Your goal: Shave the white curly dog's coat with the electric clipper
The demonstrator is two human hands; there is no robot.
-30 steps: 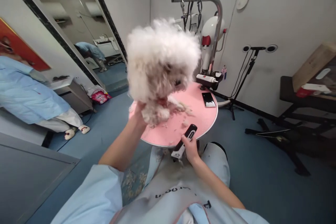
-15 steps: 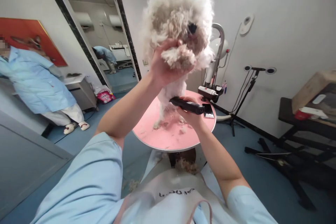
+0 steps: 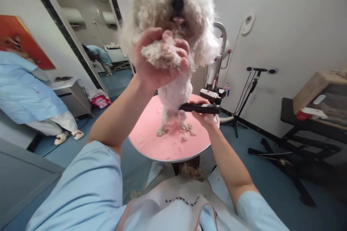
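Note:
A small fluffy white dog (image 3: pixel 173 11) stands upright on its hind legs on a round pink grooming table (image 3: pixel 151 140). My left hand (image 3: pixel 154 66) is closed round the dog's front paws and holds them up in front of its chest. My right hand (image 3: pixel 206 117) grips a black hair clipper (image 3: pixel 199 108), held level with its head against the dog's belly. Clumps of cut white fur lie on the table round the hind paws.
Another person in a light blue coat (image 3: pixel 24 94) stands at the left by a grey cabinet. A grooming arm and dryer stand (image 3: pixel 221 54) rise behind the table. A black stand (image 3: pixel 251 90) and a dark bench (image 3: pixel 306 126) with boxes fill the right side. A mirror (image 3: pixel 89 32) hangs on the back wall.
The dog was lifted from all fours to standing on its hind legs, front paws raised. My right hand brought the clipper up from the table's edge to its belly.

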